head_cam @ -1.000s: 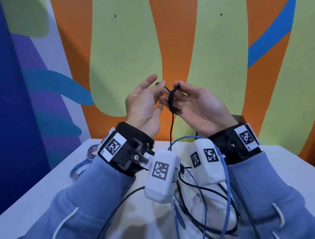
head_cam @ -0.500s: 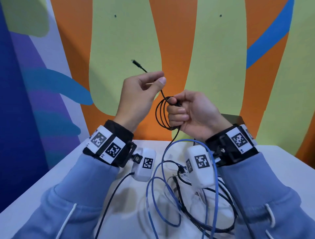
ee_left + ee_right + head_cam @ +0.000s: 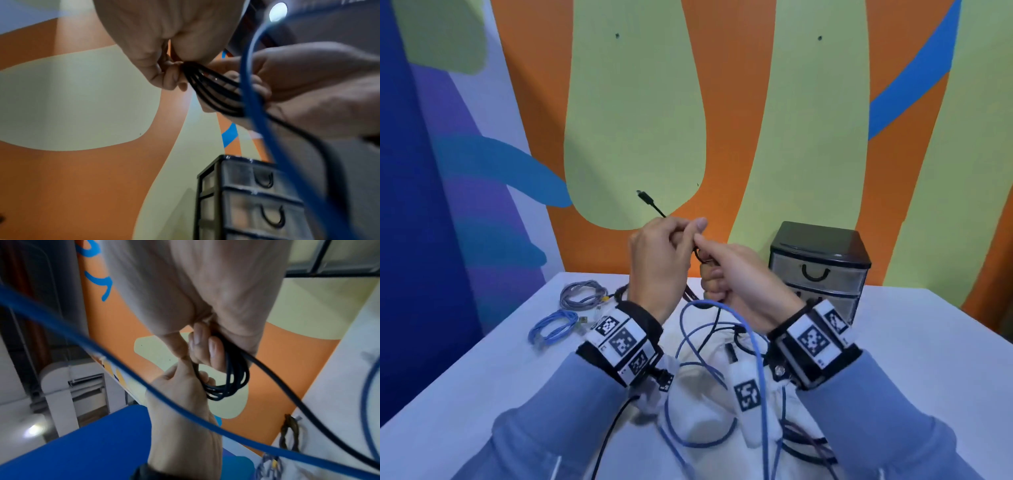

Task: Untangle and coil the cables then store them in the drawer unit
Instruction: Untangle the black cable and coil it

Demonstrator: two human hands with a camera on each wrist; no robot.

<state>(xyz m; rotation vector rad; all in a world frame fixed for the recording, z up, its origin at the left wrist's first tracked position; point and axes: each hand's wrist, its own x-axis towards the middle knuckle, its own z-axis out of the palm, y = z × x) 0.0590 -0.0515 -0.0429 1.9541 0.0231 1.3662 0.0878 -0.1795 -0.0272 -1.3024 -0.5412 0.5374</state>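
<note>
Left hand (image 3: 659, 263): fingers pinched on the free end of the black cable (image 3: 230, 379); half a second ago it was raised and apart from the right hand, now it is lower and touching it.
Cable tip (image 3: 644, 197): sticks up and to the left from the left fist, as before.
Right hand (image 3: 736, 277): fist curled round the small black coil, thumb against the left fingers; it has kept its grip since the earlier frame.
Black coil: several loops bunched between the two hands, held above the table (image 3: 482, 370); its tail drops toward the near tangle.
Blue cable (image 3: 755, 346): loose, arching up under the right wrist, tangled with other black leads on the near table.
Coiled cables: a grey coil (image 3: 582, 294) and a blue coil (image 3: 553, 327) lie on the far left of the table.
Drawer unit (image 3: 820, 270): far right by the wall, its visible drawers closed; now in sight, hidden earlier.
</note>
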